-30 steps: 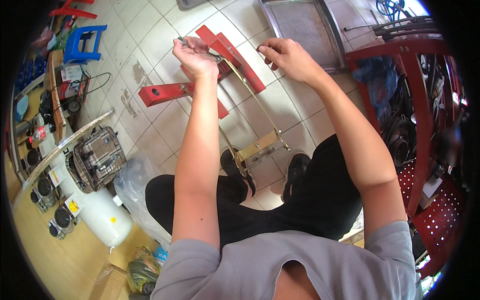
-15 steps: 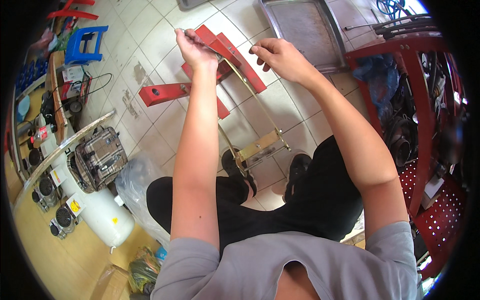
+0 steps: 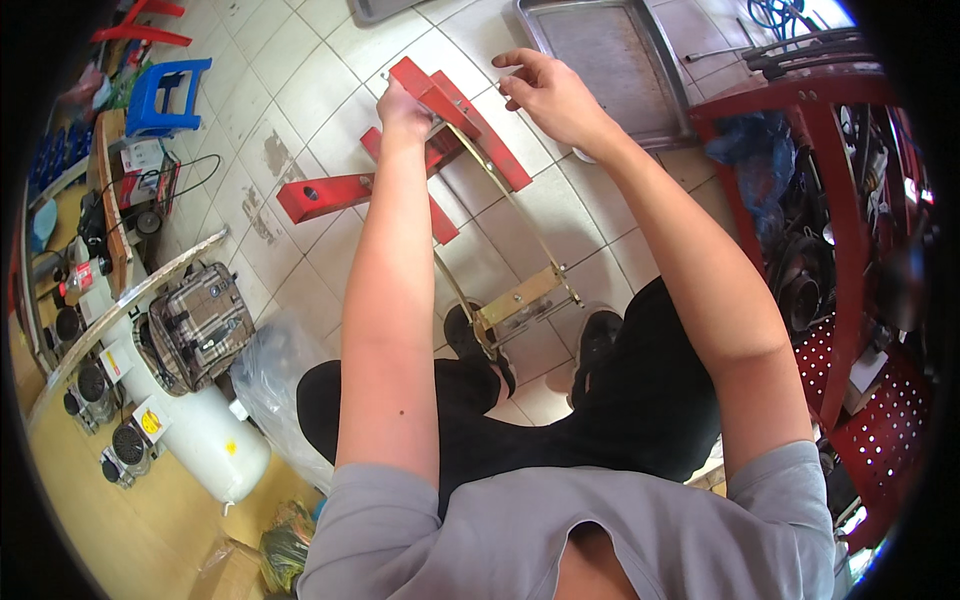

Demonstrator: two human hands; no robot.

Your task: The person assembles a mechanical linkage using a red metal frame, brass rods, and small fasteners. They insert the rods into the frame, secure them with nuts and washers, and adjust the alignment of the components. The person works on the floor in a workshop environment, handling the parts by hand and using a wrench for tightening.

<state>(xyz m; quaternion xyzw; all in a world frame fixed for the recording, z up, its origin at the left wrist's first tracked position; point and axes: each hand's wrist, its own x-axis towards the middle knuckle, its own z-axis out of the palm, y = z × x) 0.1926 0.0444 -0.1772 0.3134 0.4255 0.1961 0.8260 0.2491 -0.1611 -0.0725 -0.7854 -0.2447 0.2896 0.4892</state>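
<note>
My left hand [image 3: 404,110] is closed beside the upper red steel beam [image 3: 425,90] of a red metal frame. A small metal tip [image 3: 385,76] shows above that hand; its fingers are mostly hidden, so what they hold is unclear. My right hand [image 3: 548,92] hovers to the right of the frame, fingers apart and curved, with nothing visible in them. From the red frame two thin brass-coloured rods [image 3: 508,190] run toward my feet. They meet a yellowish metal crossplate [image 3: 520,300] between my shoes.
A shallow metal tray [image 3: 605,60] lies beyond my right hand. To the right stands a red rack [image 3: 835,200] with tools and a blue plastic bag [image 3: 755,170]. On the left are a blue stool [image 3: 168,97], a plaid bag [image 3: 205,325] and a white tank [image 3: 210,435].
My left hand has turned and closed in against the red beam, its palm no longer showing. My right hand has risen slightly away from me, and its fingers have spread.
</note>
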